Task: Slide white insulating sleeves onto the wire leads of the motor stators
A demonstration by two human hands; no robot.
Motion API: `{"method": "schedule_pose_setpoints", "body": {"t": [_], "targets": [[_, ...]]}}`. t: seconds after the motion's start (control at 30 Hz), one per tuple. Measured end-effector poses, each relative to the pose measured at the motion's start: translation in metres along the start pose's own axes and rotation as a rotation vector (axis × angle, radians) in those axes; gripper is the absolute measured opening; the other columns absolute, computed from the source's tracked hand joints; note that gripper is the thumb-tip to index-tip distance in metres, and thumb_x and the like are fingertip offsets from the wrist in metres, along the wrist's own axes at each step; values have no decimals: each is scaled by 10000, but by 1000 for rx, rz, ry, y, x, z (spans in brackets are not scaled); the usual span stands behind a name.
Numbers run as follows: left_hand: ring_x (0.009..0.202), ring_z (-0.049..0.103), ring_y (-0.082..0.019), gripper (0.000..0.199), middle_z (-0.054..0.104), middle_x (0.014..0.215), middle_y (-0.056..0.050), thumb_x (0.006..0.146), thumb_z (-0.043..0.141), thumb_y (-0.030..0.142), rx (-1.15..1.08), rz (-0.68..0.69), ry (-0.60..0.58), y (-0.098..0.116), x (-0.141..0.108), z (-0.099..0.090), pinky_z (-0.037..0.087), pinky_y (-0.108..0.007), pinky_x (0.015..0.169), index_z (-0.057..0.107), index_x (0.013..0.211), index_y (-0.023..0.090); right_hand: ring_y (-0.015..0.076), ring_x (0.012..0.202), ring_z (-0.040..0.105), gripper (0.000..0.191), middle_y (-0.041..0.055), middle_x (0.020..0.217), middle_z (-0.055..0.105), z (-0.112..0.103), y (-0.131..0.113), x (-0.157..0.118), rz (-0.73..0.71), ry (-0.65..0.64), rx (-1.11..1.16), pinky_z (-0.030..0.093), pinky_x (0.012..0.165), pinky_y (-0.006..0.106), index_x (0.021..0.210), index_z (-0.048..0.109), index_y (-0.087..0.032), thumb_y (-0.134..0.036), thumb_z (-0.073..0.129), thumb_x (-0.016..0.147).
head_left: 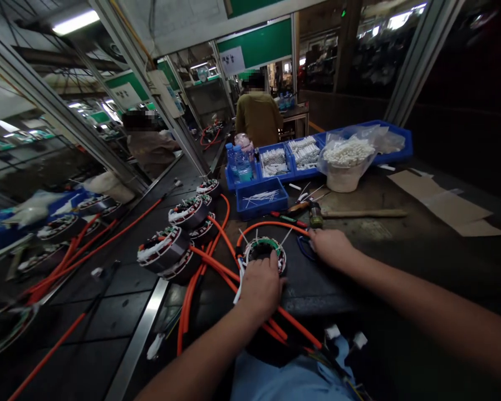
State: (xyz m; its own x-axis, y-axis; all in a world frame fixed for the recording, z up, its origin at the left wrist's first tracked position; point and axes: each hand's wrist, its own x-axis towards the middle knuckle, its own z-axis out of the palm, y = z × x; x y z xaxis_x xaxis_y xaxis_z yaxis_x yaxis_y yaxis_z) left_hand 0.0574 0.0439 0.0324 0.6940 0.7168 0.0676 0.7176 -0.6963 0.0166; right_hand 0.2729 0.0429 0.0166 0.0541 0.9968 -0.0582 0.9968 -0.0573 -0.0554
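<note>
Straight ahead on the dark bench lies a ring-shaped motor stator (284, 257) with a green inner edge and several thin white sticks poking out of its rim. My left hand (259, 287) rests over its near side, fingers curled onto the ring; the fingertips are partly hidden. White sleeved leads hang beside that hand. From the stator an orange cable (267, 224) arcs up and over to my right hand (332, 248), whose fingers are closed round its far end. Just under those fingers shows a blue looped tool handle (304, 248).
Stacked stators (167, 250) with orange cables stand to the left. Behind are a blue tray (261, 207) of white sticks, bins of white tubes (304, 153), bottles (240, 164) and a bagged tub (344, 175). A hammer (359, 214) and cardboard (438, 200) lie right. Two people sit beyond.
</note>
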Motion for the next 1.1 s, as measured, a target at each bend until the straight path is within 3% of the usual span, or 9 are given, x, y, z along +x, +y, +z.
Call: {"method": "schedule_pose_setpoints", "body": {"t": [0.1,0.2,0.3,0.4,0.53,0.63,0.8,0.93,1.1], "targets": [[1156,446,-284,651,473,1273,-157,804,546,294,-203,89,231,-11,-16,-22,384,-463,943,244,1358,132,271,1083,483,374,144,1166,552,6,-4,-12,-162,83,6,370,888,383,1141,553,-147,-90,412,800],[1142,464,-198,499,521,1233,-66,841,425,122,-311,219,465,-58,-35,-44,387,-389,962,336,1315,249,259,1113,456,523,114,1229,507,14,9,-36,-228,194,125,371,929,387,1178,533,-160,-43,456,674],[1091,494,-197,560,554,1208,-37,787,473,77,-168,378,214,-105,-39,-46,392,-387,944,374,1300,277,218,1073,494,570,92,1203,527,21,11,-60,-243,221,323,402,929,368,1166,537,-172,-33,430,624],[1173,430,-244,645,484,1305,-60,737,560,174,-63,469,9,-122,-24,-29,342,-439,982,331,1335,241,201,1084,486,618,77,1199,530,22,-11,-71,-323,232,448,394,950,368,1172,531,-191,-21,410,590],[1008,544,-210,319,644,1005,-73,739,524,219,-177,510,155,-101,-3,2,344,-415,974,580,1051,183,203,1107,447,712,84,1223,507,17,-47,-67,-443,280,488,374,958,384,1242,463,-187,-5,402,557],[857,583,-192,186,651,801,-50,709,542,234,-273,455,290,-77,-4,18,363,-413,945,620,867,177,226,1145,393,701,102,1247,477,10,-59,-54,-506,307,456,335,972,414,1256,433,-166,-25,430,570],[994,550,-242,468,641,1009,-88,682,607,305,-388,406,348,-60,-16,28,349,-461,947,536,1127,177,231,1018,428,379,95,1027,557,-11,-62,-23,-618,180,300,352,881,379,978,570,-150,-56,486,620],[917,575,-239,352,643,945,-86,697,602,279,-481,310,435,-56,-19,33,394,-443,872,573,1035,186,219,870,455,226,72,875,564,-23,-63,-1,-752,30,193,358,771,346,858,567,-147,-115,548,635],[903,563,-248,304,629,910,-78,693,610,276,-520,199,423,-46,-22,33,391,-448,864,572,983,191,209,841,481,197,60,840,580,-24,-65,7,-811,-20,160,345,733,321,844,583,-153,-131,566,649]]}}
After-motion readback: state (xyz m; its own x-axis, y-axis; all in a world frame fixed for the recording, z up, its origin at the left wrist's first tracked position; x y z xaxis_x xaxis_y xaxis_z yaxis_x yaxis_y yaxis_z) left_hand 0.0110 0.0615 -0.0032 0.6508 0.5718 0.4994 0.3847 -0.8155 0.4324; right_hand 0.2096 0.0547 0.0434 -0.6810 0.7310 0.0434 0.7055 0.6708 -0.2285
